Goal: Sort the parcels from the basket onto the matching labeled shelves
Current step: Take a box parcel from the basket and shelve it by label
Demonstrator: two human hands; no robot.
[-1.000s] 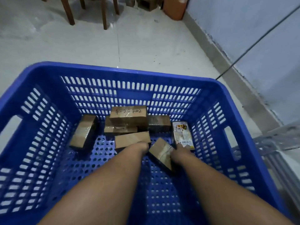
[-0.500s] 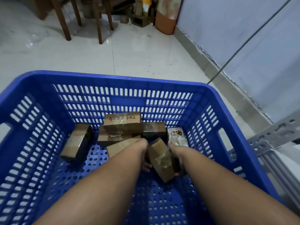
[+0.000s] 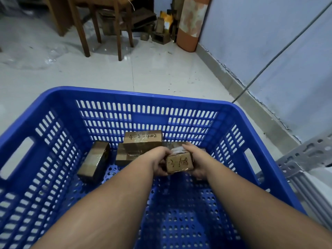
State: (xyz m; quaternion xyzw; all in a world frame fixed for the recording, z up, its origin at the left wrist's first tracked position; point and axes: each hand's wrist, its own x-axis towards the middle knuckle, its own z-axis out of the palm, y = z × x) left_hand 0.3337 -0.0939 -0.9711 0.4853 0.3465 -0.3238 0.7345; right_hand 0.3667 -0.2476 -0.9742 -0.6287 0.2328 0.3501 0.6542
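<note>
Both my hands hold one small taped cardboard parcel (image 3: 179, 162) above the floor of the blue plastic basket (image 3: 59, 123). My left hand (image 3: 158, 161) grips its left side and my right hand (image 3: 197, 161) its right side. Blurred handwriting shows on the face turned towards me. Behind it, a parcel marked "4-4-4002" (image 3: 142, 141) lies on top of another brown parcel (image 3: 124, 156). A further parcel (image 3: 94, 161) lies at the left of the basket floor. My hands hide whatever lies behind them.
A grey perforated metal shelf frame (image 3: 309, 155) stands at the right of the basket. Wooden chair legs (image 3: 100, 29), small boxes and an orange roll (image 3: 190, 24) stand at the back. A blue-grey wall (image 3: 269, 51) with a cable runs along the right.
The parcel has been lifted off the basket floor and turned so its written face points at me. Both hands now hold it. The view has tilted up.
</note>
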